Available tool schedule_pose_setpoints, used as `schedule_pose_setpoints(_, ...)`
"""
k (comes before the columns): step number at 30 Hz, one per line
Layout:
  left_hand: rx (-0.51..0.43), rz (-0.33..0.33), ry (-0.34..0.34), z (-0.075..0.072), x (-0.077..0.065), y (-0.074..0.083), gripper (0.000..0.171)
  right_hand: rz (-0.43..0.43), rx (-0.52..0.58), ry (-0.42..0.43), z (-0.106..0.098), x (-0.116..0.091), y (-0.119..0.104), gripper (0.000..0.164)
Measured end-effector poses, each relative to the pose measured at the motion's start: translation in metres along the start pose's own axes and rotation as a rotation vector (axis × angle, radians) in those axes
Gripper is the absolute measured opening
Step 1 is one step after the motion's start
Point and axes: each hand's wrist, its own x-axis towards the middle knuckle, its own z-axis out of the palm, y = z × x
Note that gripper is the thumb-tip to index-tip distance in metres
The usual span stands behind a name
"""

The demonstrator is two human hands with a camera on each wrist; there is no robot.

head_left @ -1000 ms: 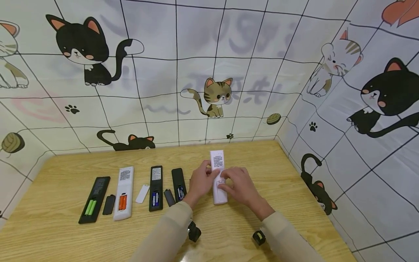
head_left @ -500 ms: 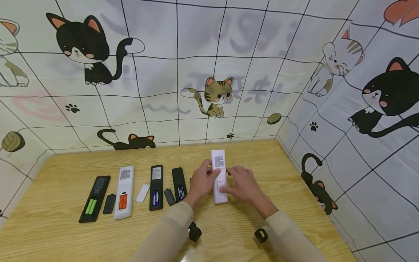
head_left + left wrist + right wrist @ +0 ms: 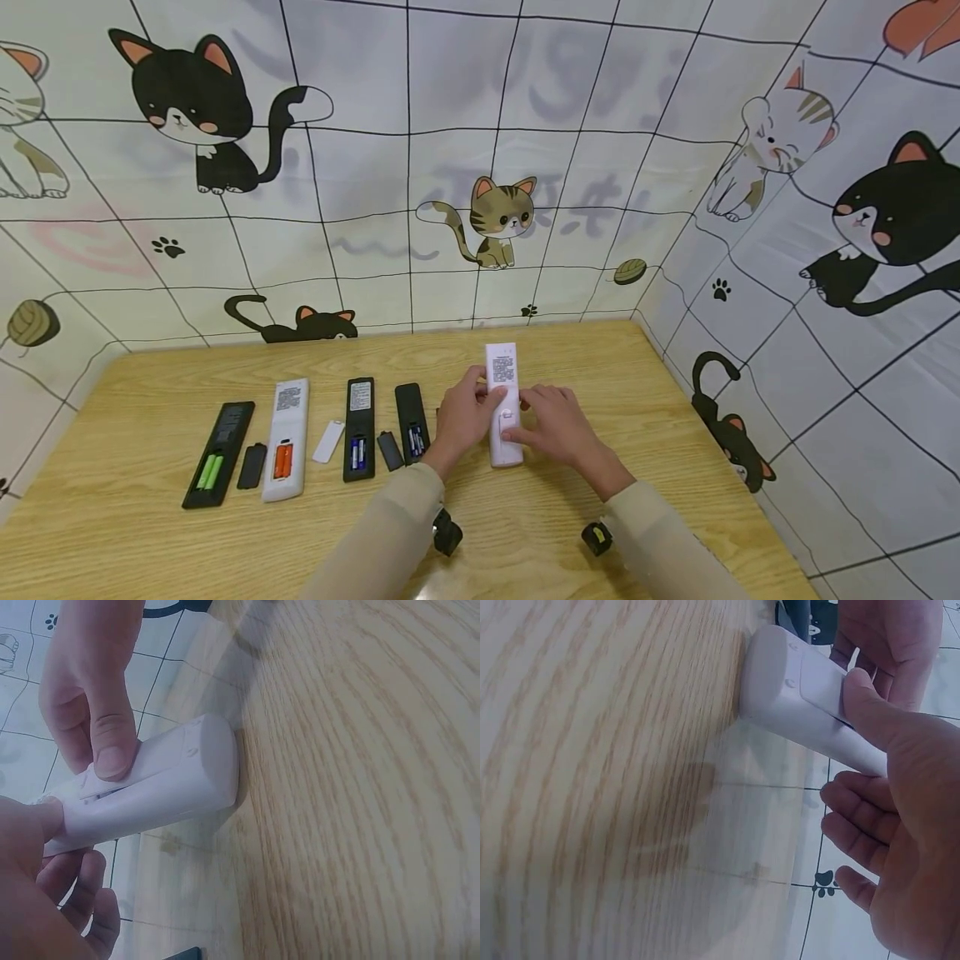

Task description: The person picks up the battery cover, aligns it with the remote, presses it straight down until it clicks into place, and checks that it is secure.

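A white remote control (image 3: 502,402) stands back side up near the middle of the table, its label toward the far end. My left hand (image 3: 465,418) grips it from the left, thumb on the back and fingers along the side. From the right, my right hand (image 3: 558,427) holds its lower half, thumb pressed on the battery cover (image 3: 161,752). One end of that cover sits slightly raised, with a dark gap along its edge in the left wrist view. Seen from the right wrist, the other right fingers curl loosely beside the remote. The inside of the battery compartment is hidden.
To the left on the wooden table (image 3: 135,533) lie a black remote (image 3: 230,423) with green batteries, a white remote (image 3: 292,417) with orange ones and two black remotes (image 3: 360,427) with blue ones. Loose covers, two dark (image 3: 252,467) and one white (image 3: 328,442), lie between them.
My right fingers have moved off the remote's back to its right side, while the thumb stays on the cover. The left hand keeps its grip. In the last half second little differs.
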Motion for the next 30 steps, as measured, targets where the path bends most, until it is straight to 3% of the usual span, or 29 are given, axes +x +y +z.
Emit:
schedule_pose_setpoints(6,0.014,0.009,0.003,-0.0012,-0.0008,0.0016,0.032,0.044,0.066,-0.057,-0.0003,0.003,-0.0027,0.041)
schedule_pose_setpoints(12,0.032,0.018,0.011,-0.0019,-0.0014,0.0014,0.031,0.049,0.086,-0.06,-0.0026,0.0034,-0.0056,0.035)
schedule_pose_setpoints(21,0.056,0.018,0.017,-0.0012,-0.0024,0.0009,0.032,0.022,0.108,-0.08,0.0012,0.0025,-0.0042,0.045)
schedule_pose_setpoints(30,0.073,0.027,0.009,-0.002,-0.004,0.0026,0.035,-0.01,0.087,-0.072,0.002,0.0011,-0.0027,0.044)
